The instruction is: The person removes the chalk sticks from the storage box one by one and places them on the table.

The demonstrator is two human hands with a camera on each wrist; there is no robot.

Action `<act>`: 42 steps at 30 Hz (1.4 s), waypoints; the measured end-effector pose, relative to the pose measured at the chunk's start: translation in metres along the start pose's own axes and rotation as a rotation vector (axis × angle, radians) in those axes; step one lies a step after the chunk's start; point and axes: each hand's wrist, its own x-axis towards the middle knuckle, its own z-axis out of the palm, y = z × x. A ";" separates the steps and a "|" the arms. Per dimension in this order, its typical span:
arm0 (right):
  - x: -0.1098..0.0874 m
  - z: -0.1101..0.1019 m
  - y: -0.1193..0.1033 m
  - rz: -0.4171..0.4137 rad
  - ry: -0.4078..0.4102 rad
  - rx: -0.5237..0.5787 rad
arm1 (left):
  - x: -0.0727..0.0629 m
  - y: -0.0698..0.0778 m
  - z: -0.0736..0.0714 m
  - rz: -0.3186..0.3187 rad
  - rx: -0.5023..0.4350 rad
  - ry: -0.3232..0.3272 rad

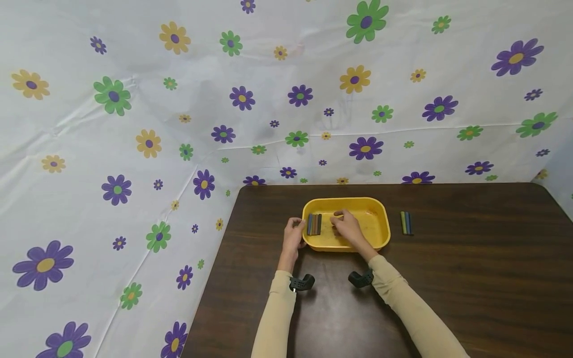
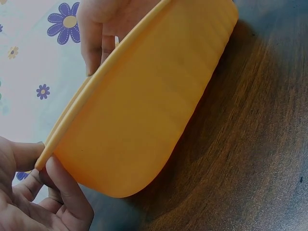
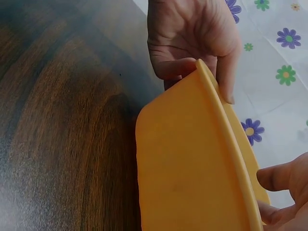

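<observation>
A yellow plastic tray [image 1: 380, 219] with a raised rim sits near the back of the dark table. Its left end holds a row of several short sticks [image 1: 315, 224], like pastels or crayons, in blue, browns and black, lying side by side. My left hand [image 1: 293, 233] pinches the tray's left rim, thumb inside and fingers outside, as the right wrist view shows. My right hand [image 1: 349, 228] reaches over the front rim, fingers bent and pointing down into the middle of the tray. The tray wall hides its fingertips in the wrist views; I cannot tell whether they hold a stick.
To the right of the tray, a small group of green and blue sticks [image 1: 406, 223] lies on the wooden table [image 1: 470, 258]. A white sheet with printed flowers [image 1: 286, 99] hangs behind the table and along its left side. Black wrist cameras [image 1: 302, 283] are strapped to both forearms.
</observation>
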 end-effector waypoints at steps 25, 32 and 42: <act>0.020 0.023 0.003 0.020 -0.039 -0.021 | -0.003 0.001 0.000 0.005 0.016 0.005; 0.021 0.027 -0.004 0.041 -0.031 -0.015 | -0.001 0.002 0.000 0.010 0.021 0.016; 0.024 0.039 -0.004 -0.004 0.032 -0.077 | 0.001 0.000 0.001 -0.001 0.014 0.019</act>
